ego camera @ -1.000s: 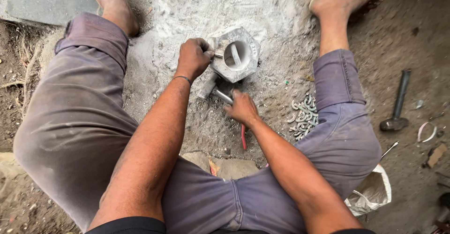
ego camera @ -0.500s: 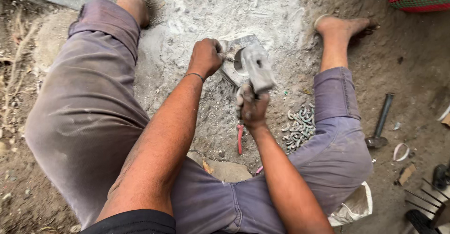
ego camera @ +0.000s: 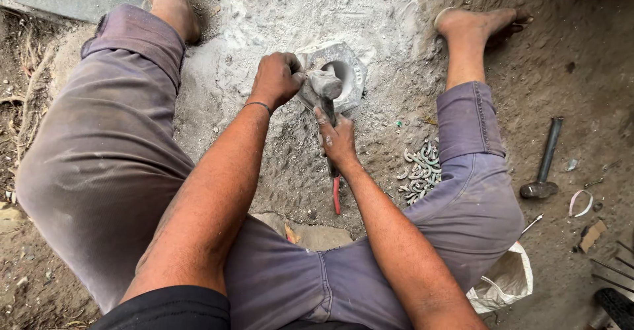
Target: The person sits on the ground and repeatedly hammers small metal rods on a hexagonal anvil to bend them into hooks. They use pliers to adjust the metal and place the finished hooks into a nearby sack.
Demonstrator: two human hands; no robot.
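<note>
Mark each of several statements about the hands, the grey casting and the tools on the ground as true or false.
1. The left hand grips the grey metal casting with a round hole. True.
2. The right hand holds the red-handled pliers. True.
3. The dark steel hammer lies between the knees. False: it lies on the dirt outside the person's right leg, untouched.
4. The pile of small pale curved metal pieces rests on the casting. False: it lies on the ground beside the right leg.
5. Both feet are bare. True.
</note>
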